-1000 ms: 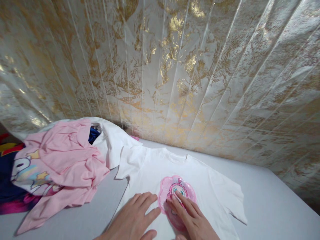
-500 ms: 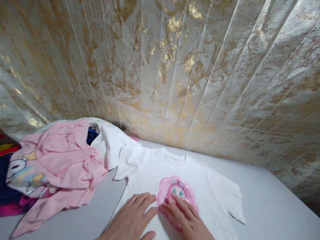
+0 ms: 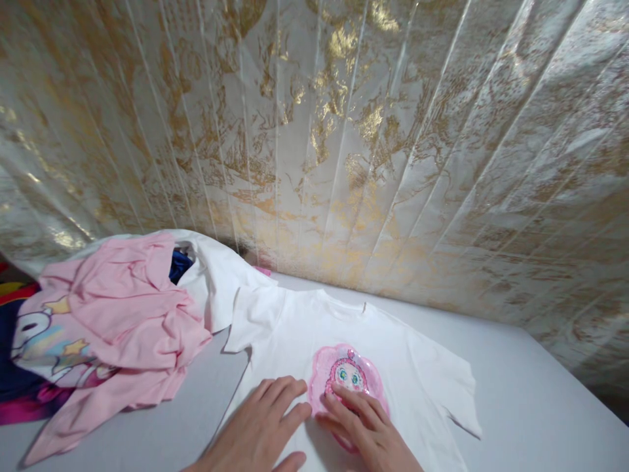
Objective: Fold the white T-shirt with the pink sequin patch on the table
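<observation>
A white T-shirt (image 3: 422, 377) lies spread flat, front up, on a white table (image 3: 531, 406). A pink round print with a cartoon face (image 3: 346, 375) marks its chest. My left hand (image 3: 260, 429) rests flat on the shirt just left of the print, fingers stretched and slightly apart. My right hand (image 3: 366, 426) lies flat over the lower part of the print, fingers extended toward the face. Neither hand holds anything.
A heap of clothes sits at the left: a crumpled pink garment (image 3: 122, 314), a white one (image 3: 216, 275) behind it, and dark blue fabric (image 3: 14, 387) beneath. A shiny gold-and-white patterned curtain (image 3: 344, 144) hangs right behind the table.
My right hand has slid down the print toward me, uncovering the cartoon face. The left hand has stayed almost still.
</observation>
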The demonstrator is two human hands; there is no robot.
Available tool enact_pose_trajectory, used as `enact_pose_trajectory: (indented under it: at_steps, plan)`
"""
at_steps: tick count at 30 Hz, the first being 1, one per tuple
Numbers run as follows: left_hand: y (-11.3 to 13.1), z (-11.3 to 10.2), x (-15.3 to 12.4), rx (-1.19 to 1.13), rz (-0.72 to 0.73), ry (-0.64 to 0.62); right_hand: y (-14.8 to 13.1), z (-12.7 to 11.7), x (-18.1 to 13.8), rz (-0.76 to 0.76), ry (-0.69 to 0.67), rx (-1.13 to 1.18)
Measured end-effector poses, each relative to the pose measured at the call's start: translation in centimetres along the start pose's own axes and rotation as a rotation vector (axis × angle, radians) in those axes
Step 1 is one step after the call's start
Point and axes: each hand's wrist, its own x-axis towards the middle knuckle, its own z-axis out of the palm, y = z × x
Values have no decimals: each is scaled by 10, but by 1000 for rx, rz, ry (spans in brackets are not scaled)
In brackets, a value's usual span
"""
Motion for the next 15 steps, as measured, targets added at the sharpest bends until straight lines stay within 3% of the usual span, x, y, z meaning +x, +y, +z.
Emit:
enact_pose_trajectory:
  at_steps: [7,11,15]
  plan:
    - [0,-1,1,-11,13,29,0,-1,-2,103,-15,207]
    - [-1,2,-1,6,13,78,-3,17,-11,148,61,271]
    - [-2,5,-4,7,57,150,-6,34,-20,307,73,370]
